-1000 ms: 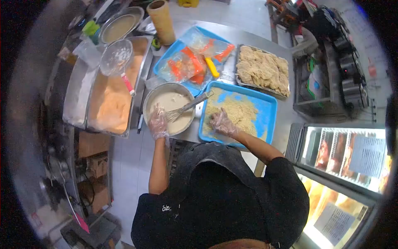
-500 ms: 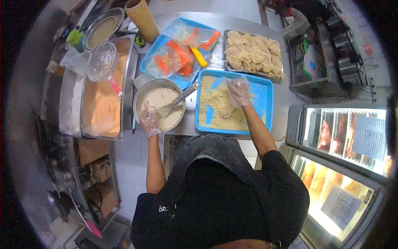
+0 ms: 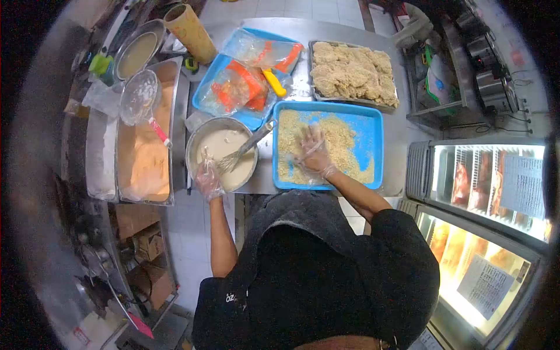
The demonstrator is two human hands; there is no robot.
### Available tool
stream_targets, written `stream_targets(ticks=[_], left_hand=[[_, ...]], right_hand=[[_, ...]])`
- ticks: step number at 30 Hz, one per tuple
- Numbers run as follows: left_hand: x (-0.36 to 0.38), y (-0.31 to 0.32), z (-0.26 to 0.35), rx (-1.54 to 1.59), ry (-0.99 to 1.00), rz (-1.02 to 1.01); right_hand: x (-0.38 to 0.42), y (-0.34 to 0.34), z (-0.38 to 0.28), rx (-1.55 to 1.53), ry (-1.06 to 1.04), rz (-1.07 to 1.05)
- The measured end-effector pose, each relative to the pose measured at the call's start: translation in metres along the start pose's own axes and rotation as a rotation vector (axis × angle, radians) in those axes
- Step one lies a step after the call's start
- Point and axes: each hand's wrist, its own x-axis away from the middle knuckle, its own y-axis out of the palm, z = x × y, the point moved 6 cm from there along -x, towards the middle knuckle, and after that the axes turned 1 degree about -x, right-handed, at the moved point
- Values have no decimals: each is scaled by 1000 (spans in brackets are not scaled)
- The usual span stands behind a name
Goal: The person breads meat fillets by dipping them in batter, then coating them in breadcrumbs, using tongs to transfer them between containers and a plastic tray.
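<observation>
My right hand (image 3: 314, 150), in a clear plastic glove, lies flat with fingers stretched on the breadcrumbs (image 3: 338, 134) in a blue tray (image 3: 377, 146). Whether a piece of food lies under the palm is hidden. At the left rim of a metal bowl (image 3: 191, 140) of pale batter (image 3: 224, 140) is my gloved left hand (image 3: 209, 178), its batter-smeared fingers extended over the bowl with nothing visible in them. A whisk (image 3: 248, 144) leans in that bowl, its wires close to my left fingers and its handle toward the blue tray.
A metal tray of crumb-coated pieces (image 3: 353, 70) stands behind the blue tray. Plastic bags (image 3: 233, 87) and a yellow-handled tool (image 3: 273, 83) lie on another blue tray. Left are an orange-powder pan (image 3: 146, 157), a strainer (image 3: 140, 96) and a wrap roll (image 3: 191, 34). Lit fridges (image 3: 484, 192) stand right.
My right hand has moved down and left, from a curled pose over the crumbs to lying flat on them. The crumbs are spread differently. My left hand stays at the bowl.
</observation>
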Motion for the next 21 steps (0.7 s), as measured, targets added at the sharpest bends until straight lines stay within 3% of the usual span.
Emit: stream_targets(ticks=[2, 3, 5, 6, 8, 10, 12, 14, 16, 20, 21], left_hand=[[-2, 6, -19, 71, -19, -2], [-1, 6, -27, 107, -34, 4], [4, 2, 1, -20, -174, 4], [7, -2, 10, -87, -248, 10], [1, -3, 8, -184, -122, -38], [-4, 7, -16, -285, 45, -32], [-1, 25, -81, 40, -63, -92], [-4, 15, -35, -17, -17, -43], [-1, 1, 8, -40, -127, -122], [1, -1, 32, -99, -110, -88], [0, -1, 27, -92, -90, -76]], right_hand=[[-8, 0, 13, -29, 59, 52], [-2, -1, 29, -58, 124, 175], [0, 5, 72, -133, 219, 424], [-4, 11, 79, -71, 275, 436], [-5, 20, 82, 55, 400, 463], [-22, 2, 63, 132, 336, 359], [-21, 0, 51, 167, 320, 276], [-26, 5, 54, 168, 333, 246], [-29, -1, 38, 207, 292, 146], [-9, 25, 1, 101, 34, -42], [-8, 24, -4, 103, 78, -64]])
